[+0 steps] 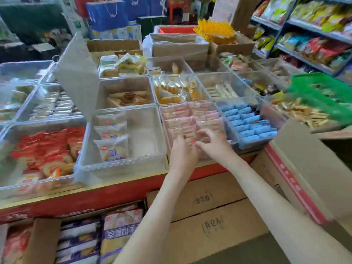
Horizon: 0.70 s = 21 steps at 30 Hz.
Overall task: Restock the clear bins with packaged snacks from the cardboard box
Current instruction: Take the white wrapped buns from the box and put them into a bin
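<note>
A clear bin (163,119) in the front row is packed with rows of pink packaged snacks (190,119). Both my hands are in its near end. My left hand (182,151) and my right hand (213,141) press together on pink packets at the bin's front, fingers curled around them. An open cardboard box (297,168) with red tape stands at my right, its flap raised; its inside is hidden. To the left, another clear bin (122,168) with its lid (76,73) lifted holds three white snack packets (112,136).
Many more clear bins of snacks cover the red display table (95,199): red packets (47,149) at left, blue packets (247,124) at right. A green basket (323,92) sits at right. Closed cardboard boxes (209,216) are stacked below my arms. Shelves of bags (314,35) line the far right.
</note>
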Tool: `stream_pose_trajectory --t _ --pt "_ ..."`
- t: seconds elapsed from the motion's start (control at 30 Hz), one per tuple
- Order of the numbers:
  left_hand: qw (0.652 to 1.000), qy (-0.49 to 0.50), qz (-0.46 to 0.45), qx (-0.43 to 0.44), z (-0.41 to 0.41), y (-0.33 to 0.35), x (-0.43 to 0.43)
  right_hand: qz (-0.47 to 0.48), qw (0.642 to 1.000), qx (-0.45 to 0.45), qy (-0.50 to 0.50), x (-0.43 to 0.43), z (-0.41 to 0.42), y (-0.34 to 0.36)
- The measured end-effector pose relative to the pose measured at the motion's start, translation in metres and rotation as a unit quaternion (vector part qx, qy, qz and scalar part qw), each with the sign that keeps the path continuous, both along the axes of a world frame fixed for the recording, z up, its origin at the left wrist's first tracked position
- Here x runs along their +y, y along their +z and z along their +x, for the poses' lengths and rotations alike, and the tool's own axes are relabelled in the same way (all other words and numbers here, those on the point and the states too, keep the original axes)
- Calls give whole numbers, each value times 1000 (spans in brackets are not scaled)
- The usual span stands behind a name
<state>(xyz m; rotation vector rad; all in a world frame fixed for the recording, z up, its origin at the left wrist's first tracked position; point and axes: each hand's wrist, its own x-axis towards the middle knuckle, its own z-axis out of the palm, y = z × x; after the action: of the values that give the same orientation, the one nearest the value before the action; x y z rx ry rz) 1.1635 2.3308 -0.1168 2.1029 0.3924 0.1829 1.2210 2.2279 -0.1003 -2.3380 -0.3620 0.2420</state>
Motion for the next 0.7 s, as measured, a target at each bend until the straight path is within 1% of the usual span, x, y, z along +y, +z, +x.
stream_pose_trajectory --t 0.13,0.23,0.37,0.47,0.53,0.57,0.63,0.7 --pt "995 -45 29 -80 -8 37 -136 28 997 -55 -53 -133 -25 28" --pt "991 -88 36 -99 -15 52 -241 43 992 -72 -97 -242 -41 43" --pt "986 -109 -20 -129 -20 60 -367 40 986 -81 -142 -368 -55 55" --pt "980 -135 -51 -135 -18 64 -453 45 982 -61 -173 -443 -60 52" --pt "979 -170 -51 -99 -8 57 -504 45 974 -51 -215 -488 -55 40" --pt "980 -186 -41 -62 1 50 -526 46 969 -45 -240 -510 -50 30" --pt "977 -212 -11 35 23 27 -561 26 960 -24 -279 -549 -39 8" --pt "963 -239 12 126 46 -4 -586 -8 954 16 -298 -581 -27 -17"
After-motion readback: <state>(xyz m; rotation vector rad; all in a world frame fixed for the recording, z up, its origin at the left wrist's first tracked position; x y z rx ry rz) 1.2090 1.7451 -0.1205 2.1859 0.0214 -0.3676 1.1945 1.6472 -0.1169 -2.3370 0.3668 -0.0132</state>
